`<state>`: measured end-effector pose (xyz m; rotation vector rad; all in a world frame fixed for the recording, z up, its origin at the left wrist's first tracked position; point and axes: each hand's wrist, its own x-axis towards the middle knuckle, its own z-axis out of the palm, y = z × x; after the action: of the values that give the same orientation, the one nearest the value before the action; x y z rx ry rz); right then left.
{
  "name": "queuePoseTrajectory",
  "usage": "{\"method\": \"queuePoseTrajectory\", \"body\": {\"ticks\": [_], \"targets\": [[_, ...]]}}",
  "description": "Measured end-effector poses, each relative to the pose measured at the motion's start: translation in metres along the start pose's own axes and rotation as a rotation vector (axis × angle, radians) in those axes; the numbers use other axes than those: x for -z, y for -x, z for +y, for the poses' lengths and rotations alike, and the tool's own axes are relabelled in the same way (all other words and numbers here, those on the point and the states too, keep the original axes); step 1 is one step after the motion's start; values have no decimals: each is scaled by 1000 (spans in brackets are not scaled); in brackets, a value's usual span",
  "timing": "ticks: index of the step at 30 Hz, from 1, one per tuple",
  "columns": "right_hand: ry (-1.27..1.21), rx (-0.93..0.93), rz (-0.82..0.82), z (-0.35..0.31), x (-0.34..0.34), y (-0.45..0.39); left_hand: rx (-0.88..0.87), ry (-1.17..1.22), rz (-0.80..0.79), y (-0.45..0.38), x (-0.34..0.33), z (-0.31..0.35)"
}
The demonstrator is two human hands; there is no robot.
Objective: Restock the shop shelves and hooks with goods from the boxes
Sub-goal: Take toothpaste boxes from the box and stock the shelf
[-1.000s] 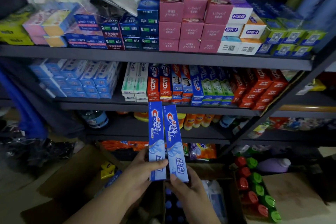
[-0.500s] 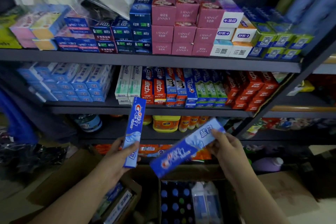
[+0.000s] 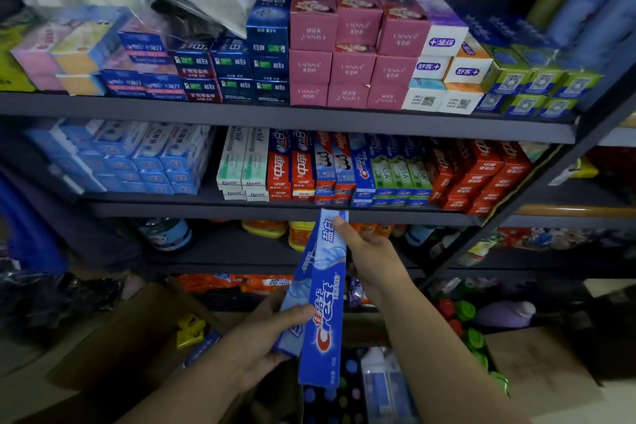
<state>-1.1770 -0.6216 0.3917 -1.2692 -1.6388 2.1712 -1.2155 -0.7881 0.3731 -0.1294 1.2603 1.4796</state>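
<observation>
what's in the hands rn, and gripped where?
Two blue Crest toothpaste boxes. Left hand grips their lower ends; right hand holds the front box by its upper end.

Place: a small shop, at its toiletries shelving.
Shelving: dark metal racks [image 3: 309,117], several tiers, packed edge to edge.
Top tier: pink cartons [image 3: 347,48] stacked in rows, many of one kind.
Middle tier: toothpaste boxes [image 3: 309,165] of several brands, faced toward the front edge.
Lower tiers: bottles [image 3: 299,234] and packets.
Floor: open cardboard boxes [image 3: 144,337] of stock below the racks.
</observation>
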Motion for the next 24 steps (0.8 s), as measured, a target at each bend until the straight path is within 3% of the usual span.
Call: {"method": "queuePoseTrajectory", "body": {"ticks": [6,10,15,24], "targets": [[71,21,-87,17,2,35,-73,110,30,-4,-4,4],[85,-34,-207,46,4,68,-129,52,40,-8,-4,8],[56,-26,-200,57,3,86,-129,-40,73,-15,-4,11],[104,148,81,17,32,20,-179,-67,130,-26,-3,31]]}}
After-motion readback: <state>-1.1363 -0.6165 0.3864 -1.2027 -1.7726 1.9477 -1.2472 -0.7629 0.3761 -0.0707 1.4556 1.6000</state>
